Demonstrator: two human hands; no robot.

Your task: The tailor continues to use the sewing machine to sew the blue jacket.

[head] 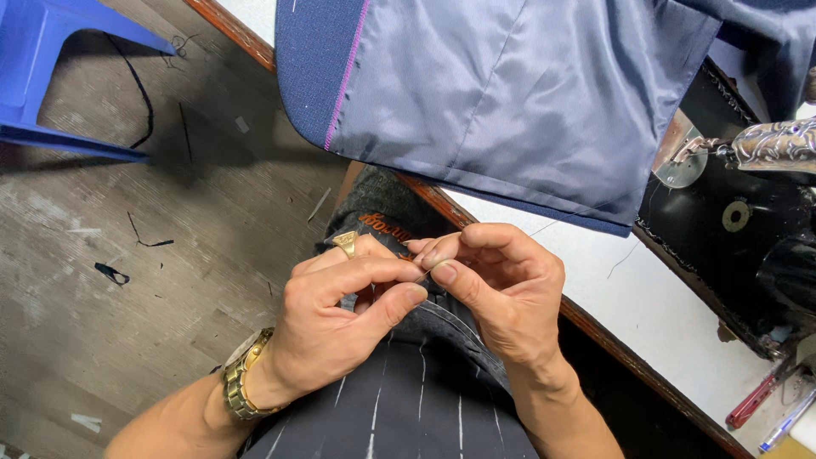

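Needle (422,274), seemingly, pinched between both hands' fingertips (442,274).

Even, fairly bright daylight-like light, soft sheen on the grey-blue lining (510,93), glare on the silver sewing-machine part (778,143), soft shadow of the blue plastic stool (51,76) on the wooden floor (127,323), hands (425,293) sharp, wide-angle stretch at the edges

Thin needle or thread (427,270), too fine to tell which, pinched between fingertips of left hand (340,319) and right hand (501,285). Hands touching, held low over lap. Gold ring on left hand, gold watch at left wrist. Both hands curled, fingertips meeting at centre.
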